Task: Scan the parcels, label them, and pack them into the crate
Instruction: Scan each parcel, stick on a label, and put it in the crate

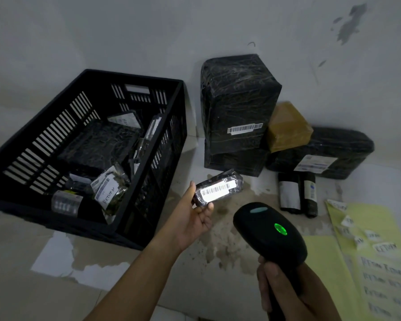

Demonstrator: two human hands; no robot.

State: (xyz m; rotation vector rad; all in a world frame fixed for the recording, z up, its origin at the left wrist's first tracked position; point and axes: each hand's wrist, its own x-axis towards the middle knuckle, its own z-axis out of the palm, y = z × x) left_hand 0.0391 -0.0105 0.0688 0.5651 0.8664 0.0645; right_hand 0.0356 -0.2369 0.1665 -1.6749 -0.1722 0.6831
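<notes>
The left hand point(192, 218) pinches a small black plastic-wrapped parcel point(218, 189), white barcode sticker up, in the air just right of the black slatted plastic crate point(83, 140) of labelled packets, while the right hand point(285, 290) grips a black handheld barcode scanner point(270, 232), green light glowing, aimed at it.

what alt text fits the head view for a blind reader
A person's left hand holds a small black parcel, barcode up, while the right hand aims a handheld scanner at it. A black crate with labelled parcels stands left; unpacked parcels wait by the wall.
</notes>
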